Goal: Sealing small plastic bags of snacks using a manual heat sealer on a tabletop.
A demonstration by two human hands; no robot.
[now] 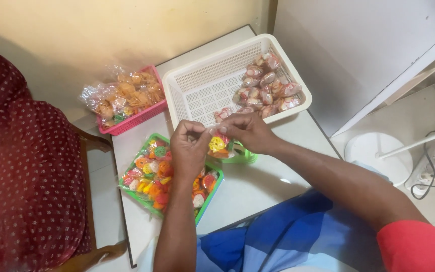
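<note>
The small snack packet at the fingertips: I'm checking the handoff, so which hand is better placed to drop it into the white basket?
Probably the right hand: it lies nearest the white basket, whereas the left hand sits over the green tray.

1. Both forearms are bare from wrist to above the elbow.
2. The left hand [190,146] and right hand [250,132] wear no rings, watch or bangles that I can see.
3. A red short sleeve [419,247] covers the right upper arm.
4. A blue cloth [288,236] with lighter and darker folds covers the lap.
</note>
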